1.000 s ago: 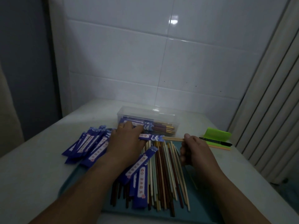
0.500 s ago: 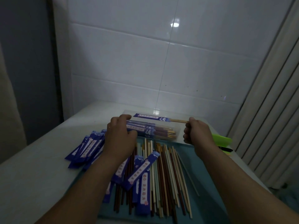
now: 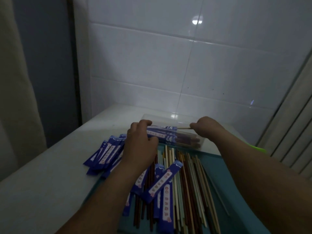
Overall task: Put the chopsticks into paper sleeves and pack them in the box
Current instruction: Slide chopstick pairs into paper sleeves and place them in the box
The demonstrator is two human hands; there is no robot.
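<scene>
Over the clear box, your left grip curls round the papered end of the sleeved pair and your right grip seemingly pinches its bare tip: light, stiff, slippery-papered, so hold both ends.

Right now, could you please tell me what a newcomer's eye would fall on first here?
The left hand and right hand hold a sleeved chopstick pair over the clear box at the table's far side. Nearer, a fan of loose chopsticks lies on the teal tray, with a pile of blue sleeves to its left.
</scene>
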